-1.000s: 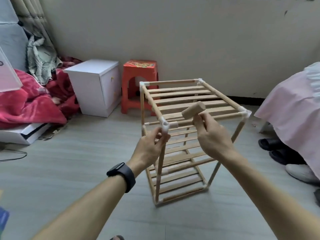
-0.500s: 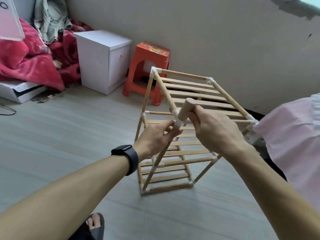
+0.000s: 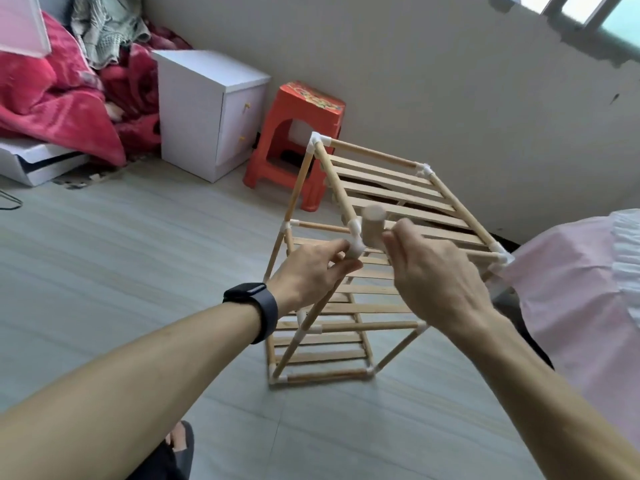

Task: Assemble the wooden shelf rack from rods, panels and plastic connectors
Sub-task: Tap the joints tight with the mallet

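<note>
The wooden shelf rack (image 3: 391,199) stands on the floor, a frame of rods and slatted panels joined by white plastic connectors. My left hand (image 3: 308,271) pinches the near top corner connector (image 3: 356,249). Right beside that corner, my right hand (image 3: 429,282) holds a short thick wooden block (image 3: 373,227) that looks like a small mallet head, its round end facing up. My right fingers hide the block's lower part and any handle. A dark watch sits on my left wrist.
A red plastic stool (image 3: 298,133) and a white bedside cabinet (image 3: 207,109) stand against the wall behind the rack. Red bedding (image 3: 59,98) is piled at the left. A pink-covered bed (image 3: 585,292) lies close on the right. My foot (image 3: 178,441) shows below.
The view has shifted and tilted, bringing the rack closer. The wooden block in my right hand has swung down and now stands upright beside the corner connector. My left hand keeps hold of that corner.
</note>
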Available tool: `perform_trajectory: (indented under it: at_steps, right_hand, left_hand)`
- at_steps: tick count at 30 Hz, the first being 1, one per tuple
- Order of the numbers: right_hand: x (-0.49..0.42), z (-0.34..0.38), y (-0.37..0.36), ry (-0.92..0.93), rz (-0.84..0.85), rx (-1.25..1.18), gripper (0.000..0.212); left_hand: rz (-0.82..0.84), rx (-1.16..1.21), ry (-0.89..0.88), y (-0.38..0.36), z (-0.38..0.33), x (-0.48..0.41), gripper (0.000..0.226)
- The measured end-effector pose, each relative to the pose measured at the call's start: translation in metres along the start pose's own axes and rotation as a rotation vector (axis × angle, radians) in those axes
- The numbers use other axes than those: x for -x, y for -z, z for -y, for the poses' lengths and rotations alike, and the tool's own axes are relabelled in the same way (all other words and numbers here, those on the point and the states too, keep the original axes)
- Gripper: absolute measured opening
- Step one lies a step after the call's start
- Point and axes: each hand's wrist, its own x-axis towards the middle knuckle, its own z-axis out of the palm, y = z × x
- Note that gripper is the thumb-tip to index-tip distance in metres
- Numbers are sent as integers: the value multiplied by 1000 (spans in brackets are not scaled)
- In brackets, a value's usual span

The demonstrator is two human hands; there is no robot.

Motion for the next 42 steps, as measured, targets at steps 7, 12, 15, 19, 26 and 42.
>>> perform_trajectory:
  at_steps: [7,12,15,19,26,42]
  right_hand:
    - [-3,2,-18,-237,113,-195,30]
    - [0,14,-51,-235,128,-244,30]
    - [-6,16,-62,-244,113,-283,30]
    - [-8,11,-69,-235,151,-299,27]
    - [9,-12,-88,-277,255,-323,32]
    - [154,-34,-304,-520,814,-531,26]
  left_hand:
    - [59,63,50,2,5,-2,5]
    - [48,-31,41,8,6,6,16]
    - [12,-77,29,10,1,6,18]
    - [-39,-276,-45,10,-1,5,23]
    - [292,-729,257,-19,40,34,25]
    - [929,-846,506,-133,279,162,46]
